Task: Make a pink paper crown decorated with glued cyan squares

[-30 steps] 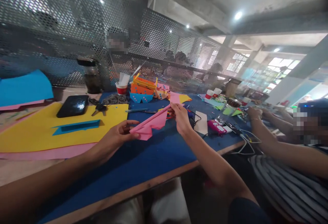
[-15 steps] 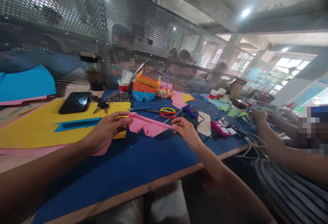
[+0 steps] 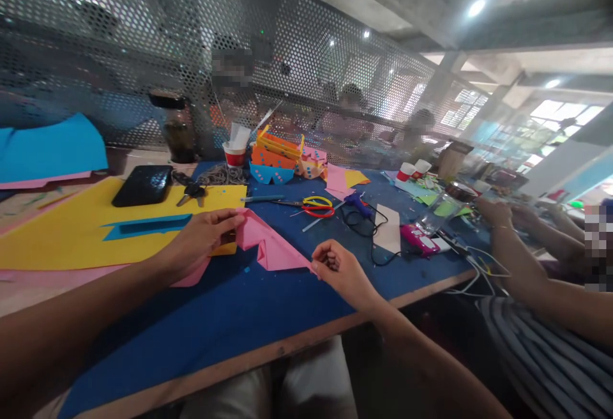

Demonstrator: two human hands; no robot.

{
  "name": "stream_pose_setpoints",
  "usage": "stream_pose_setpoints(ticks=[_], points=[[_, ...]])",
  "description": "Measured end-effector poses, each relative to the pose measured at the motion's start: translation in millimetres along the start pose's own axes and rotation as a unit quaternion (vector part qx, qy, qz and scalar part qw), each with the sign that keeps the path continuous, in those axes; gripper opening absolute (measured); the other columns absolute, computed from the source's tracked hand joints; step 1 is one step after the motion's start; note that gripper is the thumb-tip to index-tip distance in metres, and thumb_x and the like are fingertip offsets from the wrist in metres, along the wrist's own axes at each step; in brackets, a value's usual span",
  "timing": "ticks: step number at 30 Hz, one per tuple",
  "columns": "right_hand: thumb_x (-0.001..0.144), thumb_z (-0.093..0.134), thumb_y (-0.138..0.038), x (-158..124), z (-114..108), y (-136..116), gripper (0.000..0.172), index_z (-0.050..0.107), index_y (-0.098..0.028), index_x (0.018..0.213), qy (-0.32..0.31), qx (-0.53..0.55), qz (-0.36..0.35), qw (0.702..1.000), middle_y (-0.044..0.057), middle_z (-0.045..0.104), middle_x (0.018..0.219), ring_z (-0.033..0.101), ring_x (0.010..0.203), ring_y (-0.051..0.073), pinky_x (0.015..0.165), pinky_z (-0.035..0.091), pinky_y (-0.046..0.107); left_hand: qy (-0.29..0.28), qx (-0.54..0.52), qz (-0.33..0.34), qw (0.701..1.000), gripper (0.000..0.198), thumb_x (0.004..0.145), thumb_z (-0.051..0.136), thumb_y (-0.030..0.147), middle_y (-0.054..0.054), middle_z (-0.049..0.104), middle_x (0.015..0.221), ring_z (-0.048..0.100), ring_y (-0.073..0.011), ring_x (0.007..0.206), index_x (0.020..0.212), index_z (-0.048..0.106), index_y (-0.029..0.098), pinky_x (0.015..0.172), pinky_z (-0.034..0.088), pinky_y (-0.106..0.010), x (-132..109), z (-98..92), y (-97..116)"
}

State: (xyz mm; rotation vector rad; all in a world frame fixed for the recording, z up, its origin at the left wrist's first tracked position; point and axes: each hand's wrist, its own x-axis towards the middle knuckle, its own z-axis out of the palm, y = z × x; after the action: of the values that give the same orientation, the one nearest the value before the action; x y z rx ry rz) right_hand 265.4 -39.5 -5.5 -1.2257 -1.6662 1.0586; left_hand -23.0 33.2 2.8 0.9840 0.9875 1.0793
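Note:
A folded pink paper piece (image 3: 280, 251), cut like a pair of paper glasses, stretches between my hands above the blue table (image 3: 191, 336). My left hand (image 3: 205, 237) pinches its upper left end between thumb and fingers. At its lower right tip, my right hand (image 3: 338, 269) holds on with thumb and forefinger, the other fingers curled. The piece slants down to the right, a notch showing along its lower edge. Just beyond it are scissors (image 3: 317, 208) with yellow and red handles. Left of my left hand lies a blue folded paper strip (image 3: 148, 226) on a yellow sheet (image 3: 62, 234).
Farther back are a black phone (image 3: 142, 185), keys (image 3: 192, 193), a jar (image 3: 177, 128), a red-and-white cup (image 3: 235, 154) and paper glasses (image 3: 272, 174). To the right are a blue glue gun (image 3: 358, 203), its cord, and a glass jar (image 3: 438, 211). A co-worker's arm (image 3: 520, 259) reaches in.
My right hand has moved down and slightly left, tilting the pink paper so its right end hangs lower. My left hand stays nearly in place. The camera view has shifted a little.

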Motion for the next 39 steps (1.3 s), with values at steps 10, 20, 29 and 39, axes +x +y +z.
stream_pose_setpoints(ticks=[10,20,29,39], points=[[0.084,0.064,-0.022,-11,13,-4,0.009,0.059,-0.02,0.092,-0.003,0.024,0.03,0.999,-0.002,0.06,0.079,0.059,0.071,0.012,0.065,0.046,0.024,0.002,0.021,-0.022,1.0,0.031,0.077,0.081,0.034,-0.003,0.074,0.084,0.067,-0.0126,0.067,0.103,0.074,0.019,0.063,0.058,-0.022,-3,1.7,1],[0.084,0.063,-0.021,-16,15,3,0.007,0.059,-0.02,0.09,0.048,0.007,0.019,0.999,-0.003,0.061,0.078,0.057,0.07,0.011,0.064,0.045,0.024,0.036,0.152,0.045,0.987,0.046,0.082,0.072,0.043,-0.008,0.073,0.108,0.072,-0.0214,0.088,0.121,0.063,0.021,0.078,0.058,-0.033,-5,1.0,-9],[0.086,0.063,-0.024,-19,16,1,0.01,0.06,-0.022,0.095,0.018,-0.056,0.056,0.997,-0.002,0.064,0.079,0.06,0.068,0.012,0.062,0.044,0.024,-0.13,0.507,0.398,0.754,0.029,0.095,0.05,0.019,-0.007,0.069,0.122,0.058,-0.0259,0.119,0.119,0.064,0.025,0.105,0.045,-0.042,-35,15.6,-27],[0.09,0.053,-0.015,-17,10,-9,0.017,0.061,-0.023,0.103,-0.044,-0.157,0.006,0.987,-0.002,0.066,0.08,0.061,0.069,0.012,0.066,0.046,0.025,-0.21,0.606,0.419,0.643,0.047,0.096,0.045,0.017,-0.003,0.061,0.143,0.05,-0.0278,0.133,0.139,0.056,0.031,0.106,0.042,-0.045,-28,16.6,-53]])
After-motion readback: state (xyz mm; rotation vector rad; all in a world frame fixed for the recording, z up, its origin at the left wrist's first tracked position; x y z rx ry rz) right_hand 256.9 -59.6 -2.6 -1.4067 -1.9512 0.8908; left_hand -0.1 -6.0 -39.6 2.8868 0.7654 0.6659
